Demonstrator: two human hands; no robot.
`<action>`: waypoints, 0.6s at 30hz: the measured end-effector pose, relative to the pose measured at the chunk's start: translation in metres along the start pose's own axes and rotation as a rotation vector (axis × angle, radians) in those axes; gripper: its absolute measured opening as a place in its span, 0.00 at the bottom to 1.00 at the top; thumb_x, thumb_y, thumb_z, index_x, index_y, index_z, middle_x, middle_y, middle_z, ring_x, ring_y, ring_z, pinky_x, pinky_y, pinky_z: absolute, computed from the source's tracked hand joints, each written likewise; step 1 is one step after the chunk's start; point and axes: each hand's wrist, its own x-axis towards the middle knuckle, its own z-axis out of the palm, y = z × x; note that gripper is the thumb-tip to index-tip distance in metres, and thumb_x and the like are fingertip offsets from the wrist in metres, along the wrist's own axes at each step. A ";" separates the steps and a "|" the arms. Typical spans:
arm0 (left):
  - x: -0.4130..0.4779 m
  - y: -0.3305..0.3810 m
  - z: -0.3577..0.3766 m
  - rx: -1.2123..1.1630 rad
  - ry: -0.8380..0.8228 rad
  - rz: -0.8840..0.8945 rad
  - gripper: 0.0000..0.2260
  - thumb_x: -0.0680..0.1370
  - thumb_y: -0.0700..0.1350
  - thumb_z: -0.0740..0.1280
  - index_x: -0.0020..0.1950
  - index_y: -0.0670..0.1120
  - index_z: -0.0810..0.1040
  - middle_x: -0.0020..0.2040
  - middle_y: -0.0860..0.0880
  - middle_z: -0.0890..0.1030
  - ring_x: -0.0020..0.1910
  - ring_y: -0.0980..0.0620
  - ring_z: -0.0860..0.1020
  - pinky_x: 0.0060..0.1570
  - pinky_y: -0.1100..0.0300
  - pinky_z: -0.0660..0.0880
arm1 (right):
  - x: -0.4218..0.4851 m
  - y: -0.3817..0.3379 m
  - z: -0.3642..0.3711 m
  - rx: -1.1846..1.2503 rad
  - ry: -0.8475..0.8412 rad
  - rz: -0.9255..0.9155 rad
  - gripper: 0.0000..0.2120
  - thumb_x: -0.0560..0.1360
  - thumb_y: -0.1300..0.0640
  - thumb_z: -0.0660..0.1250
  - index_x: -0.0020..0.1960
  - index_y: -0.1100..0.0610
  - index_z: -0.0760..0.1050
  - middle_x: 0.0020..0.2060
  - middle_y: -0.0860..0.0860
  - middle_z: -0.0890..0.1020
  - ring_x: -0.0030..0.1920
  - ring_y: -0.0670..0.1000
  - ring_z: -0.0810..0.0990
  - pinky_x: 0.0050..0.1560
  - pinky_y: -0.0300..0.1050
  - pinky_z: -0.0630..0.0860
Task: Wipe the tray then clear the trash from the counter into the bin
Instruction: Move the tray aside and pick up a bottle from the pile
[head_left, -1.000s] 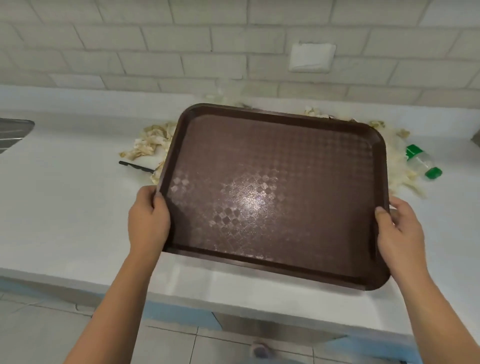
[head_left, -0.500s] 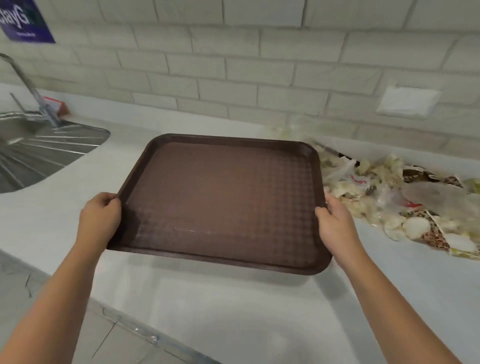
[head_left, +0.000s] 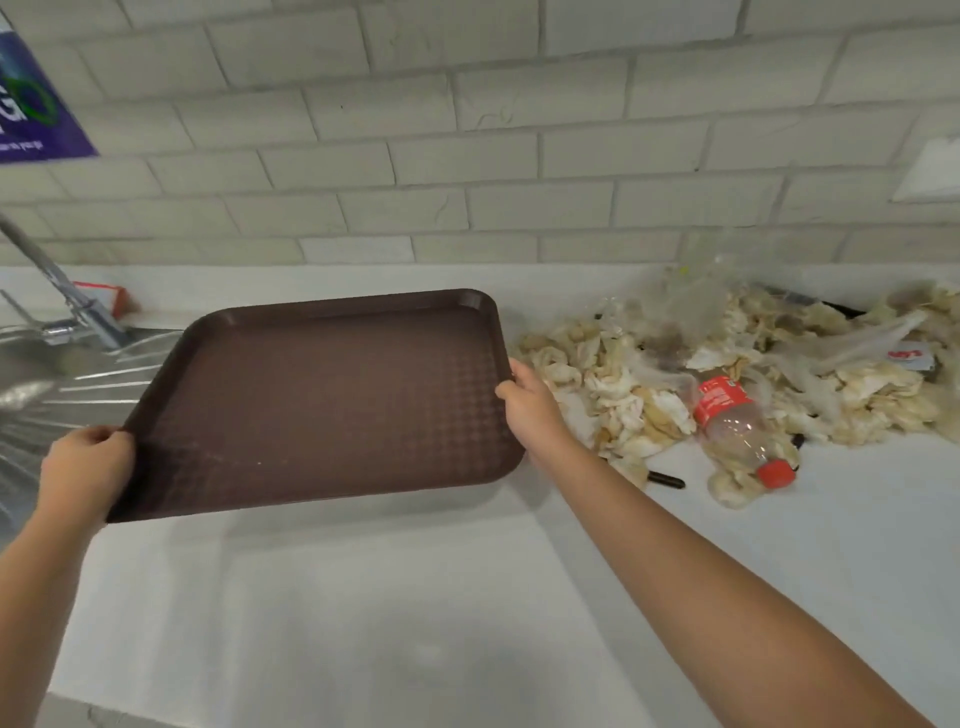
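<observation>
A dark brown plastic tray hangs above the white counter, tilted a little. My left hand grips its near-left edge and my right hand grips its right edge. To the right lies a heap of trash: crumpled stained paper napkins, clear plastic wrap and an empty plastic bottle with a red label and red cap, lying on its side.
A steel sink with a tap sits at the left, partly under the tray's left end. A small orange-and-white box stands behind it. A black stick-like object lies by the napkins. A tiled wall runs along the back.
The tray has moved left, away from the trash heap and toward the sink, with both hands still holding it. The view has swung left, so the trash now shows at the right.
</observation>
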 end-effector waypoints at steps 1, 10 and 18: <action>0.004 0.004 -0.004 0.020 -0.039 0.000 0.14 0.71 0.50 0.62 0.53 0.50 0.79 0.48 0.42 0.81 0.45 0.38 0.79 0.48 0.41 0.77 | 0.006 0.000 0.010 0.007 -0.002 0.018 0.20 0.78 0.63 0.53 0.66 0.51 0.70 0.55 0.50 0.79 0.53 0.52 0.79 0.49 0.46 0.78; -0.054 0.112 -0.020 0.072 -0.076 0.120 0.12 0.76 0.40 0.58 0.54 0.38 0.79 0.50 0.34 0.79 0.51 0.34 0.75 0.48 0.49 0.70 | 0.059 0.015 0.046 0.007 0.067 0.121 0.22 0.78 0.64 0.52 0.70 0.52 0.67 0.58 0.52 0.78 0.55 0.52 0.78 0.54 0.47 0.77; -0.034 0.127 0.048 0.113 -0.199 0.185 0.12 0.78 0.39 0.58 0.55 0.35 0.78 0.51 0.32 0.79 0.53 0.33 0.74 0.53 0.46 0.70 | 0.076 0.030 0.019 -0.082 0.204 0.080 0.23 0.79 0.66 0.51 0.72 0.53 0.64 0.59 0.48 0.74 0.55 0.48 0.75 0.54 0.41 0.73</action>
